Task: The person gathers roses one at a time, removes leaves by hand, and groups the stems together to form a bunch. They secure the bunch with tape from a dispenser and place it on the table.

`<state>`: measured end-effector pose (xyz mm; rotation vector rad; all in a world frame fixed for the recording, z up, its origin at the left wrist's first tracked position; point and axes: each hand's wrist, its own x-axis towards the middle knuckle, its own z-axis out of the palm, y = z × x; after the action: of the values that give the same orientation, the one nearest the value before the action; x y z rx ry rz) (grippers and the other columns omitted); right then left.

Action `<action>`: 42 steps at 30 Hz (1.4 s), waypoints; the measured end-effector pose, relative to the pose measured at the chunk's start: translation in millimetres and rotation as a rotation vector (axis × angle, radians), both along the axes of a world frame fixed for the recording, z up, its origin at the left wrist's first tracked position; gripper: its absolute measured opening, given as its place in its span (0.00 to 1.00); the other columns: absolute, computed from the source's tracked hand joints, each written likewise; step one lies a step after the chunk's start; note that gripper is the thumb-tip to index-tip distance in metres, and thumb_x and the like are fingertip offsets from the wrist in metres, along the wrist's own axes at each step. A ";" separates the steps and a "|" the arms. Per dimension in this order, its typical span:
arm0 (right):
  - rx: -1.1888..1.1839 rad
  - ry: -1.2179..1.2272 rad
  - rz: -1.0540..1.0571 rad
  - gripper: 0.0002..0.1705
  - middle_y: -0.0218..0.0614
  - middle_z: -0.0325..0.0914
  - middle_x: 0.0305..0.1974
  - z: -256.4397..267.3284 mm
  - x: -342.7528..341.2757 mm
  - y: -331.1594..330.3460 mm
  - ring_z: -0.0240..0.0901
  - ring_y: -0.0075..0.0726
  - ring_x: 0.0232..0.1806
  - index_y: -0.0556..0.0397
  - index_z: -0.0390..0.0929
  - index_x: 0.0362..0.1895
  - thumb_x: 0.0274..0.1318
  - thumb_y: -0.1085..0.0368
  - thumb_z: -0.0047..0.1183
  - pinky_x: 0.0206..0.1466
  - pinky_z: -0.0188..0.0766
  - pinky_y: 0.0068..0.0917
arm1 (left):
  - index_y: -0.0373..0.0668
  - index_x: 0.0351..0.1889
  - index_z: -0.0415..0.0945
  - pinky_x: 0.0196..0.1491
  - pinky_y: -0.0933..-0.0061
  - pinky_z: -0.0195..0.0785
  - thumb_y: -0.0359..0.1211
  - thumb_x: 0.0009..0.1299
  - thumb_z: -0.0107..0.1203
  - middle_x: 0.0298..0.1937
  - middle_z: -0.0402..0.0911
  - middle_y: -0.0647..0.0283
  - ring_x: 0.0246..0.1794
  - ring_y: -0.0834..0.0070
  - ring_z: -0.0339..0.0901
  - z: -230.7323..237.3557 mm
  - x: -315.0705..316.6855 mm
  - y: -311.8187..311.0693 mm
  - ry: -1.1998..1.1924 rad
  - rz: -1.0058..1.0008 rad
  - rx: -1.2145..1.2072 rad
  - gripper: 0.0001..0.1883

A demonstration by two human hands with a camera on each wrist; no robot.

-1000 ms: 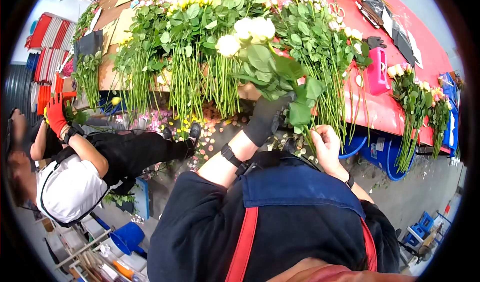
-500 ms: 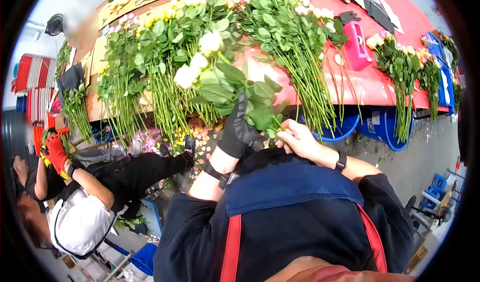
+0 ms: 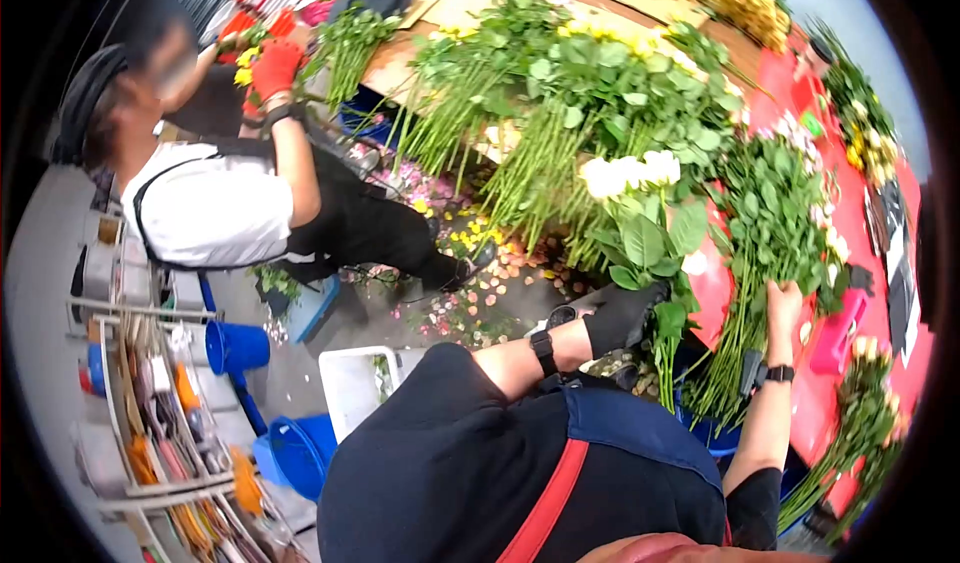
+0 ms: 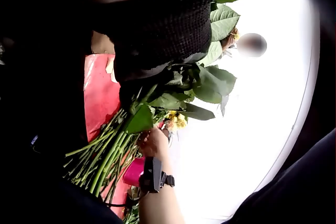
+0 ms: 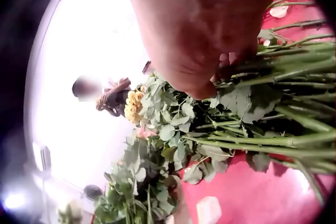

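Note:
White roses point(image 3: 632, 175) stand bunched upright in my left hand point(image 3: 628, 321), which wears a black glove and grips their leafy stems near waist height. Broad green leaves hang over that grip, and the cut ends point down. My bare right hand point(image 3: 785, 308) is stretched out to a pile of pink-tipped roses point(image 3: 765, 198) on the red table point(image 3: 715, 263). In the right wrist view, its thumb and fingers curl in among the green stems point(image 5: 294, 124); the fingertips are partly hidden there.
More roses point(image 3: 560, 113) lie along the table's left side, stems over the edge. A pink plastic container point(image 3: 838, 333) stands beyond my right hand. Another person point(image 3: 215, 198) works at the left. Blue buckets point(image 3: 305, 453) and a white crate point(image 3: 358, 388) stand behind; petals litter the floor point(image 3: 490, 303).
My right hand has left the stems of the held bunch and reached right to the rose pile. My left hand keeps the white roses. The head view has turned left.

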<state>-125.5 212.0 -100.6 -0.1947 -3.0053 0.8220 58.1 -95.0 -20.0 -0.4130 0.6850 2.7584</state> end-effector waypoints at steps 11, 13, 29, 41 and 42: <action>-0.290 -0.038 0.037 0.10 0.25 0.69 0.19 -25.7 -4.9 16.3 0.60 0.19 0.22 0.56 0.76 0.27 0.52 0.62 0.59 0.27 0.59 0.22 | 0.45 0.52 0.71 0.41 0.65 0.77 0.44 0.72 0.51 0.40 0.78 0.64 0.35 0.73 0.78 -16.5 -2.9 -7.2 -0.067 -0.011 0.161 0.17; -0.355 0.060 0.004 0.09 0.25 0.69 0.18 -22.0 -5.7 23.1 0.60 0.19 0.22 0.57 0.75 0.28 0.53 0.64 0.57 0.26 0.59 0.22 | 0.46 0.52 0.71 0.40 0.64 0.77 0.44 0.72 0.50 0.39 0.79 0.63 0.34 0.71 0.79 -18.9 -1.9 -8.1 -0.094 -0.047 0.172 0.17; -0.675 0.130 -0.204 0.11 0.27 0.77 0.24 137.1 92.9 17.6 0.63 0.13 0.21 0.57 0.78 0.32 0.60 0.62 0.52 0.23 0.59 0.15 | 0.40 0.61 0.64 0.47 0.53 0.76 0.37 0.76 0.41 0.46 0.78 0.56 0.42 0.60 0.80 -11.4 -11.1 0.2 -0.027 -0.056 0.265 0.19; -0.866 -0.174 0.074 0.05 0.31 0.78 0.27 133.1 214.1 -26.5 0.69 0.17 0.19 0.61 0.80 0.35 0.57 0.72 0.54 0.23 0.65 0.15 | 0.40 0.62 0.65 0.58 0.68 0.68 0.44 0.76 0.42 0.58 0.73 0.63 0.54 0.73 0.74 21.3 -15.8 28.9 0.125 -0.266 0.026 0.23; -0.858 -0.222 0.117 0.04 0.29 0.78 0.26 125.8 218.4 -30.2 0.69 0.17 0.20 0.60 0.80 0.35 0.57 0.73 0.54 0.23 0.65 0.15 | 0.40 0.62 0.65 0.59 0.69 0.68 0.42 0.76 0.42 0.57 0.74 0.63 0.54 0.74 0.74 19.6 -17.4 33.4 0.122 -0.269 0.049 0.21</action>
<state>92.9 181.8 25.2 -0.1183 -2.6294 2.1729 40.6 -61.6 -0.4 -0.1315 0.6477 2.5535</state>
